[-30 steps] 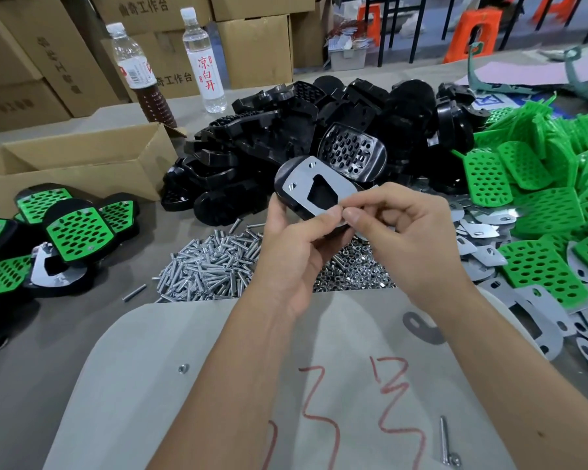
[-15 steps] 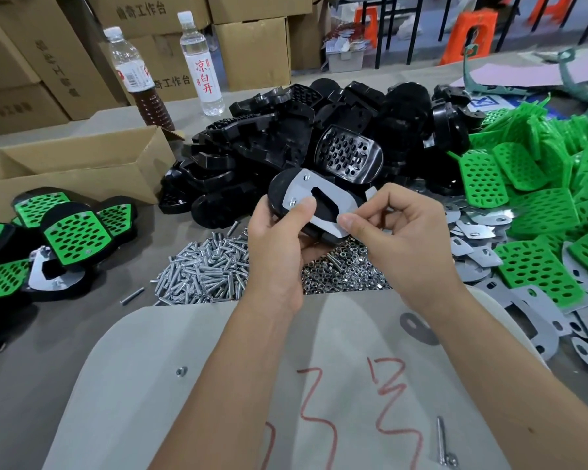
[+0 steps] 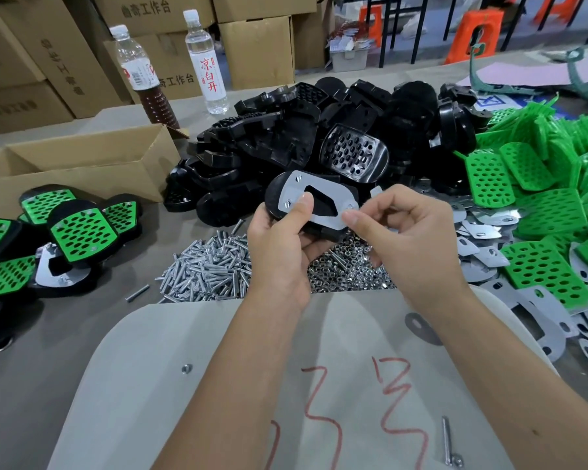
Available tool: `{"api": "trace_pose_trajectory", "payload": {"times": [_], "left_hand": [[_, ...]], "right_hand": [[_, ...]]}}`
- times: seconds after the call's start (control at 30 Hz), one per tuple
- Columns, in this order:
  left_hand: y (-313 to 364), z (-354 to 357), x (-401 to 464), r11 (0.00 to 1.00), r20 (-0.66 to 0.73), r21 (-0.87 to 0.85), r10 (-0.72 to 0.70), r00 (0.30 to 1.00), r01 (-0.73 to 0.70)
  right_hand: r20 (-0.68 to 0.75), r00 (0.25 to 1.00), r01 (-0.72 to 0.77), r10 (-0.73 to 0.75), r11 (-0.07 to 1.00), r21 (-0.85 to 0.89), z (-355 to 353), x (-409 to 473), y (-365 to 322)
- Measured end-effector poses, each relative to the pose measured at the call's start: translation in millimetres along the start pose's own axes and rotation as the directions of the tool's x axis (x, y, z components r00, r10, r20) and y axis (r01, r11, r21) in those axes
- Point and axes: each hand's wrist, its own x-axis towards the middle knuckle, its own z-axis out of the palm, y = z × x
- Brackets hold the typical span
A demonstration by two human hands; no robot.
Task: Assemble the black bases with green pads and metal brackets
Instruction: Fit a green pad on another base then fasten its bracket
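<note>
My left hand (image 3: 279, 245) grips a black base (image 3: 275, 197) from below, with its thumb pressed on the grey metal bracket (image 3: 336, 193) that lies on top. Screw ends show in the bracket's left holes. My right hand (image 3: 408, 239) has its fingers curled and pinches the bracket's right corner beside a small fastener. Behind my hands lies a heap of loose black bases (image 3: 286, 137). Green pads (image 3: 540, 184) are piled at the right, with loose brackets (image 3: 537, 317) below them.
Screws (image 3: 211, 269) and nuts (image 3: 347, 276) lie in piles under my hands. Finished bases with green pads (image 3: 78, 228) sit at the left by an open cardboard box (image 3: 82, 164). Two bottles (image 3: 206, 62) stand behind. A grey board (image 3: 218, 368) with red marks lies nearest me.
The base with its bracket has tilted flatter and sunk slightly. My right fingertips have slid from the bracket's lower edge to its right corner, and my left thumb has shifted onto the bracket.
</note>
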Motion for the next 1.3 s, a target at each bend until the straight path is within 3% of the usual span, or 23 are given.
{"api": "trace_pose_trajectory", "payload": {"times": [0.13, 0.33, 0.43, 0.5, 0.57, 0.77, 0.9, 1.07, 1.3], "left_hand": [[2, 0, -1, 1.0, -0.023, 0.004, 0.006, 1.0, -0.006], [-2, 4, -5, 0.975, -0.028, 0.118, 0.194, 0.981, -0.189], [-5, 8, -8, 0.947, -0.013, 0.167, 0.279, 0.96, -0.273], [-6, 10, -9, 0.929, -0.014, 0.209, 0.316, 0.949, -0.306], [-5, 10, -10, 0.918, -0.039, 0.233, 0.338, 0.941, -0.32], [-4, 8, -8, 0.86, -0.087, 0.375, 0.405, 0.91, -0.347], [-3, 10, -11, 0.828, -0.077, 0.425, 0.435, 0.897, -0.365], [-5, 10, -12, 0.836, -0.091, 0.42, 0.426, 0.9, -0.353], [-4, 7, -9, 0.845, -0.133, 0.421, 0.417, 0.899, -0.329]], "right_hand": [[0.084, 0.996, 0.004, -0.009, 0.998, 0.06, 3, 0, -1], [-0.069, 0.998, 0.0, 0.0, 1.0, 0.01, 9, -5, -2], [-0.122, 0.975, 0.143, -0.187, 0.944, -0.298, 9, -4, -4], [-0.019, 0.963, 0.221, -0.27, 0.824, -0.523, 9, -2, -5], [0.066, 0.966, 0.233, -0.249, 0.738, -0.633, 11, -1, -8], [0.249, 0.955, 0.29, -0.161, 0.678, -0.675, 15, -5, -12], [0.205, 0.968, 0.251, -0.146, 0.621, -0.743, 20, -5, -14], [0.16, 0.978, 0.203, -0.13, 0.468, -0.86, 21, -5, -13], [0.197, 0.974, 0.224, -0.109, 0.526, -0.82, 25, -7, -14]]}}
